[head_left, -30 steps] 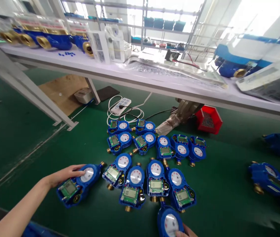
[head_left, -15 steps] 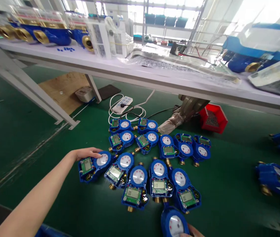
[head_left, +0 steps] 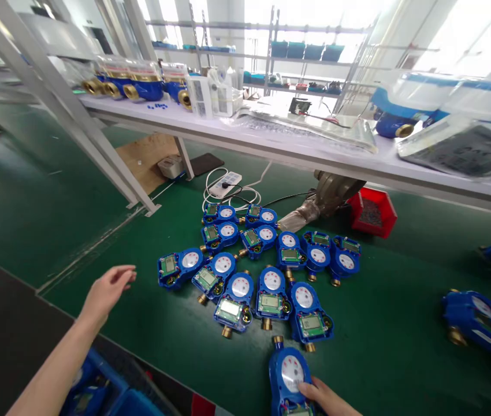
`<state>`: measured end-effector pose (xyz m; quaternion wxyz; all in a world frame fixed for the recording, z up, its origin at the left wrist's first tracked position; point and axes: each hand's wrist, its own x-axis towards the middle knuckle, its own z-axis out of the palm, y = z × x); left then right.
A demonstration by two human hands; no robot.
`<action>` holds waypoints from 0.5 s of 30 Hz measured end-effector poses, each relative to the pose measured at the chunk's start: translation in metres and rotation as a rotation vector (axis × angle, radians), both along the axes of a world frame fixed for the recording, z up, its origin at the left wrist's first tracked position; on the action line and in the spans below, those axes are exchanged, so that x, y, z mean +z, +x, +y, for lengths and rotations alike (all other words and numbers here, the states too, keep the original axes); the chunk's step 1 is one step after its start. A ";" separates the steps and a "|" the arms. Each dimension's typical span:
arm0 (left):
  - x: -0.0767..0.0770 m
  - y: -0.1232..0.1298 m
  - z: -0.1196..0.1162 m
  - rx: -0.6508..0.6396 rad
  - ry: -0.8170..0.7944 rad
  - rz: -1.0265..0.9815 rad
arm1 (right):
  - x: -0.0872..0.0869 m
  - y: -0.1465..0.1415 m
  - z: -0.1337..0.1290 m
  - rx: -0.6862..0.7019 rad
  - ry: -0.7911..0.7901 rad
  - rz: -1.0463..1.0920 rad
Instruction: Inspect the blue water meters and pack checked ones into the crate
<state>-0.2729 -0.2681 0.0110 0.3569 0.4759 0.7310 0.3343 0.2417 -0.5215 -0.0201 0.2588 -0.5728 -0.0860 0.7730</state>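
Near the bottom edge, my right hand (head_left: 326,397) grips a blue water meter (head_left: 289,372) with a white dial, its thumb on the dial's edge and its brass end pointing away from me. My left hand (head_left: 110,289) hangs over the green surface at the left, fingers bent together, with nothing visible in them. To its right lies the nearest meter (head_left: 179,268), not touched. Several more open blue meters with green circuit boards and small displays stand in a cluster, among them one with a bright display (head_left: 233,301).
A white shelf (head_left: 267,144) with wrapped meters and plastic bags spans the back. Beneath it are a power strip (head_left: 225,185), a grey metal tool (head_left: 336,190) and a red bin (head_left: 372,212). More meters (head_left: 483,323) lie right; blue crates (head_left: 130,401) stand lower left.
My left hand has let go of the leftmost meter and moved left, off it. The meter in my right hand has come further into view, and the camera view has shifted.
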 end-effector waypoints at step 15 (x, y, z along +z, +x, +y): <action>-0.015 0.140 -0.225 -0.054 -0.528 -0.763 | -0.037 -0.171 0.062 0.289 0.268 0.203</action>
